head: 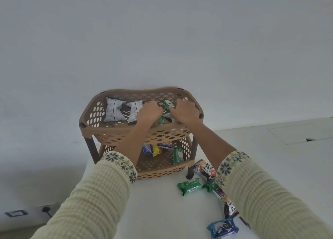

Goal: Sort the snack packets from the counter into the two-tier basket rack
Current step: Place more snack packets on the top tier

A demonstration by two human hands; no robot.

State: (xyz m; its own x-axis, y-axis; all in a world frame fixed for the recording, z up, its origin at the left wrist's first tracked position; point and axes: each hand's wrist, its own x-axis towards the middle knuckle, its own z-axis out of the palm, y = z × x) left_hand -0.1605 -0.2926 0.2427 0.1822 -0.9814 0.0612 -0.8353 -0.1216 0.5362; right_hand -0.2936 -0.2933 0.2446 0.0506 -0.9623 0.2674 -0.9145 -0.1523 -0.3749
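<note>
Rack (100,130): tan, two perforated tiers on dark legs, standing on the white worktop (158,208) against the wall.
Top tier: two silver packets (115,110) at its left, standing on end and leaning back, long axis running away from the person; a green packet (168,104) near the back right, tilted.
Left hand (149,111): inside the top tier, fingers curled down among the packets; its grip is closed, but on what I cannot tell.
Right hand (184,110): inside the top tier just beside the left, fingers curled shut over a crumpled silver-and-green packet (166,117).
Bottom tier: a blue packet (146,149) and a yellow packet (155,150) side by side on end, a dark packet behind them, and a green bar (178,155) upright at the right wall.
Worktop, right of the rack: a green pack (189,186) lying flat, long axis left to right; a peanut strip (209,172) running diagonally toward the person, partly under the right sleeve (261,193); a blue biscuit pack (222,228) nearest the person, lying flat.
</note>
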